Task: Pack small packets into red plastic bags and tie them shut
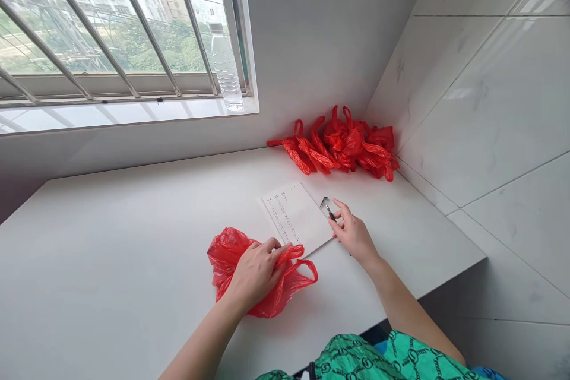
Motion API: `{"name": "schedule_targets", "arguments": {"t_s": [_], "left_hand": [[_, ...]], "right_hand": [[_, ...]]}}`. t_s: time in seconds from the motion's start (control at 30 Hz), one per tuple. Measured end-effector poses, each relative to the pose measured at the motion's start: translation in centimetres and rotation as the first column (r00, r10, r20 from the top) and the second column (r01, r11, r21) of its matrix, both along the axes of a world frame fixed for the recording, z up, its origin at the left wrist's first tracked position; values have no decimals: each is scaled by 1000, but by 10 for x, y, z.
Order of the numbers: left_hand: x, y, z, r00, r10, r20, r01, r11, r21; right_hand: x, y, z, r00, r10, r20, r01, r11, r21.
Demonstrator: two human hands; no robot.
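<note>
A crumpled red plastic bag (285, 297) lies on the near part of the white table. My left hand (257, 266) is over it, fingers curled around the bunched plastic near its handle loops. My right hand (354, 236) pinches a thin black pen (331, 214) between thumb and fingers, by the right edge of a white sheet (296, 214) with rows of small dark marks. A small dark angled piece (324, 201) shows just beyond the pen; whether it belongs to the pen I cannot tell. My left fingertips are close to the sheet's lower edge.
A pile of knotted red plastic bags (351, 142) sits at the table's back right, against the wall. A clear water bottle (226, 71) stands on the windowsill (133, 113) by the barred window. The white table (111, 249) ends at a tiled wall (503, 107) on the right.
</note>
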State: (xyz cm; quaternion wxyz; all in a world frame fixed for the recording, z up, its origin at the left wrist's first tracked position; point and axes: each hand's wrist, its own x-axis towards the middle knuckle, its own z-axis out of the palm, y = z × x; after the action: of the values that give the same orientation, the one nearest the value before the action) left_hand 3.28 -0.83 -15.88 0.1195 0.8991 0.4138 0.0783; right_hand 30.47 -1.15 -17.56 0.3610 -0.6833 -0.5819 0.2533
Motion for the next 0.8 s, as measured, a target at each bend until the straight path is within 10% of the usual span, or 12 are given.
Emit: {"name": "schedule_targets", "arguments": {"t_s": [0.8], "left_hand": [[-2,-1,-5,1000,-9,30,9,1000,5]], "right_hand": [[-2,31,-9,921,-18,389,62,993,-101]]}}
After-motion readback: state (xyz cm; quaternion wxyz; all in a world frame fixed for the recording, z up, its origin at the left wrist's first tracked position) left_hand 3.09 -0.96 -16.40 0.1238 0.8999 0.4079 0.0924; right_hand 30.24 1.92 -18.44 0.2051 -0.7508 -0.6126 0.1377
